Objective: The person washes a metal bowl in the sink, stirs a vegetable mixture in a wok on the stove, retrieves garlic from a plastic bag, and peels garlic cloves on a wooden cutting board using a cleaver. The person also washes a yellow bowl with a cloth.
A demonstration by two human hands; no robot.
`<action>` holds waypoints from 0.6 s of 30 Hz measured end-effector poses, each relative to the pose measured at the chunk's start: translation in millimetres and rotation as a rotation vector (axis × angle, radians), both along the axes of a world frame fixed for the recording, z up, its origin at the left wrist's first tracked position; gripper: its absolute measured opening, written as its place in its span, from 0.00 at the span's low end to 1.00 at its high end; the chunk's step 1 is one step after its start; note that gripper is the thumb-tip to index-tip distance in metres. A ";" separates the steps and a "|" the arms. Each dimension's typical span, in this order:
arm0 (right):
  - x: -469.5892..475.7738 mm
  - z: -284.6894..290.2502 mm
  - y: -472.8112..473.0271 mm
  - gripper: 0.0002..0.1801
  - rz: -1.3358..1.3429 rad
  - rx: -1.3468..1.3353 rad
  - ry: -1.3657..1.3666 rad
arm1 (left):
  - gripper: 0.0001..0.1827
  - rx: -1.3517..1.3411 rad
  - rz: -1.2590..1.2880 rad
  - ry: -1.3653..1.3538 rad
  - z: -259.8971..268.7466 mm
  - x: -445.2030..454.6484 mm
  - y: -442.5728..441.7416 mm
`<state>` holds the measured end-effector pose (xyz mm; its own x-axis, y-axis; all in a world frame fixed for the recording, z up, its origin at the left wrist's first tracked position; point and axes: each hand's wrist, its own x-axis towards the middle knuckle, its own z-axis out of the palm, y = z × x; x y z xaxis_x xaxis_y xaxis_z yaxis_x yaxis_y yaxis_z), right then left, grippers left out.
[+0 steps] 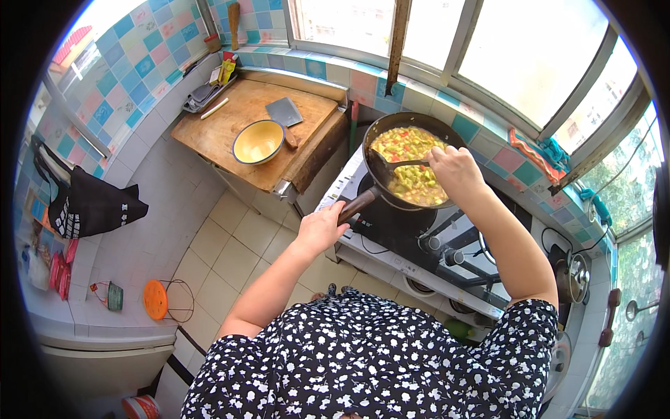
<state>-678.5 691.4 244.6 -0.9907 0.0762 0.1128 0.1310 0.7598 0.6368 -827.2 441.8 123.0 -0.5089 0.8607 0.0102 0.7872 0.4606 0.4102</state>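
Observation:
My left hand (320,229) grips the brown handle (359,203) of a dark frying pan (378,125). The pan sits over the black gas stove (390,225), its handle angled towards me. Inside it lies a wet mix of chopped green and yellow vegetables with red bits (419,183). My right hand (456,170) holds a dark spatula (407,163) by its handle, the blade dipping into the food at the pan's left side. How far the blade reaches under the food is hidden.
Left of the stove, a wooden chopping board (220,137) carries a yellow enamel bowl (258,142), a cleaver (285,111) and a white stick-like item (214,109). A lidded pot (571,277) stands at the right. Behind the pan runs a tiled ledge (473,133) below the windows. An orange stool (156,299) is on the floor.

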 end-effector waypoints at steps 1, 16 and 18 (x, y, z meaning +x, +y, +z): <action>-5.3 -3.5 4.8 0.10 -0.092 -0.038 0.021 | 0.28 0.011 -0.003 0.004 -1.0 -0.2 0.9; -26.6 16.0 55.7 0.09 -0.471 -0.361 0.161 | 0.28 0.026 0.009 0.009 -5.1 -0.3 1.0; -32.1 -1.0 60.9 0.11 -0.526 -0.382 0.096 | 0.28 -0.010 0.008 -0.016 0.3 1.2 1.2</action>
